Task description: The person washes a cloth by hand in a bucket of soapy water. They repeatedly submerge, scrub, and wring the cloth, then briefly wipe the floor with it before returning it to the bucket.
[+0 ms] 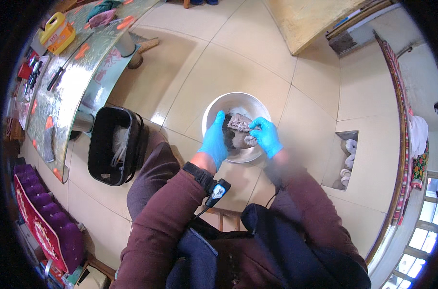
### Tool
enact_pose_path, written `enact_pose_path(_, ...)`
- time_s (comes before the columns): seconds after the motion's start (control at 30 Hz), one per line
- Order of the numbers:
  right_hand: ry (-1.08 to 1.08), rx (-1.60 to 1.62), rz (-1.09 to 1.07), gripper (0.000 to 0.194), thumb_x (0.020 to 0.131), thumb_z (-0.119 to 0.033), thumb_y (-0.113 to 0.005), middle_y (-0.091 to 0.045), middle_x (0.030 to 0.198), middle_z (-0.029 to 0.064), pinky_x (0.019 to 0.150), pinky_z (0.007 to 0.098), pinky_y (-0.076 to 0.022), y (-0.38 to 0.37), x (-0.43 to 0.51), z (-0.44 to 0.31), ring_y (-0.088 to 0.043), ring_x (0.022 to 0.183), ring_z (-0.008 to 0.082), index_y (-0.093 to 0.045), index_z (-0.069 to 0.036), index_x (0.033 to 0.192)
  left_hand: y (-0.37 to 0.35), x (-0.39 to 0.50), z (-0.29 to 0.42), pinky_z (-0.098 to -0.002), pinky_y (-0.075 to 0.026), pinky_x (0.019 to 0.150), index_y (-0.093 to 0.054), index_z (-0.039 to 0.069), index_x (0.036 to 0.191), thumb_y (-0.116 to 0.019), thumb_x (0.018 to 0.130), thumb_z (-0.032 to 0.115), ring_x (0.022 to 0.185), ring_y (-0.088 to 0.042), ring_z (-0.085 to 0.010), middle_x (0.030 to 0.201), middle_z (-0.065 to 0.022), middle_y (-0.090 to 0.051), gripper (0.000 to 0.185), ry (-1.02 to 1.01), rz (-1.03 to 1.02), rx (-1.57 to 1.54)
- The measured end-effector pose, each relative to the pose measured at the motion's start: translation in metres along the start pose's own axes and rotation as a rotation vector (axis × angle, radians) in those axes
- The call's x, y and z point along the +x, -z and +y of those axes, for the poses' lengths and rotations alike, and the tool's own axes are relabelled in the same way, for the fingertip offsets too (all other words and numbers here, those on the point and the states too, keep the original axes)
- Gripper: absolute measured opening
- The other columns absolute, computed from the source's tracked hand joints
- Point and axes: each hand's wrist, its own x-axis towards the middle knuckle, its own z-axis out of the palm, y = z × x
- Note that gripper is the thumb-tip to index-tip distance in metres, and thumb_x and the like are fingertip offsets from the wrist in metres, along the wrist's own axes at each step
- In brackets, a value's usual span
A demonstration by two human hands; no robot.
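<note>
A round metal basin (208,104) stands on the tiled floor in front of me. My right hand (266,137), in a blue glove, pinches a wet, crumpled grey cloth (239,123) over the basin. More grey cloth hangs under its fingers. My left hand (215,141), gloved in the same blue, is upright at the basin's left side with the thumb pointing away from me. Its other fingers are hidden behind the palm, so its grip is unclear. A dark patch lies between this hand and the cloth; whether it is an object or shadow I cannot tell.
A black bin (96,144) with a plastic bag inside stands left of my knee. Beyond it is a glass-topped table (70,94) bearing a yellow jug (58,36) and a screwdriver-like tool (56,77). A recess (340,155) holding white rolls opens at right.
</note>
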Motion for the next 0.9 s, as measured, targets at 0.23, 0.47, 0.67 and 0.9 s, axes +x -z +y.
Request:
enact_pose_path(0.23,0.294,-0.123,0.024,0.016,0.071,0.006,-0.056,-0.059,0.088,0.0106,0.069,0.0301,-0.0494,0.005,-0.058,-0.041,-0.061,0.074,0.0213,-0.060,-0.004,0.083,0.002,0.021,-0.011,-0.0609,-0.039,0.090,-0.038,0.011,0.133,-0.046,0.086,0.057,0.115,-0.048,-0.0341,0.129,-0.0165,-0.046,0.067,0.146,-0.095,-0.036)
enact_pose_path(0.47,-0.109,0.387,0.100,0.030,0.074,-0.003,-0.064,-0.056,0.095,0.0077,0.084,0.0288,-0.0455,0.010,-0.057,-0.036,-0.055,0.096,0.0182,-0.058,-0.003,0.102,0.012,0.042,-0.019,-0.0494,-0.040,0.097,-0.043,0.003,0.127,-0.050,0.087,0.020,0.111,-0.052,-0.0325,0.122,-0.0166,-0.052,0.045,0.086,-0.113,-0.086)
enact_pose_path(0.67,-0.449,0.766,-0.284,0.053,0.083,-0.029,-0.065,-0.056,0.118,0.0051,0.091,0.0325,-0.0447,0.004,-0.035,-0.031,-0.054,0.106,0.0160,-0.047,-0.005,0.126,0.013,0.053,-0.027,-0.0405,-0.043,0.093,-0.054,0.003,0.117,-0.052,0.085,0.019,0.103,-0.056,-0.0269,0.113,-0.0131,-0.059,0.036,0.017,-0.137,0.142)
enact_pose_path(0.9,-0.552,0.351,-0.153,0.046,0.073,-0.020,-0.068,-0.063,0.101,0.0144,0.075,0.0367,-0.0494,-0.010,-0.023,0.002,-0.061,0.090,0.0236,-0.056,-0.003,0.113,-0.008,0.040,-0.026,-0.0387,-0.047,0.075,-0.055,0.006,0.112,-0.055,0.084,0.027,0.089,-0.058,-0.0238,0.107,-0.0098,-0.059,0.035,-0.024,0.137,0.552)
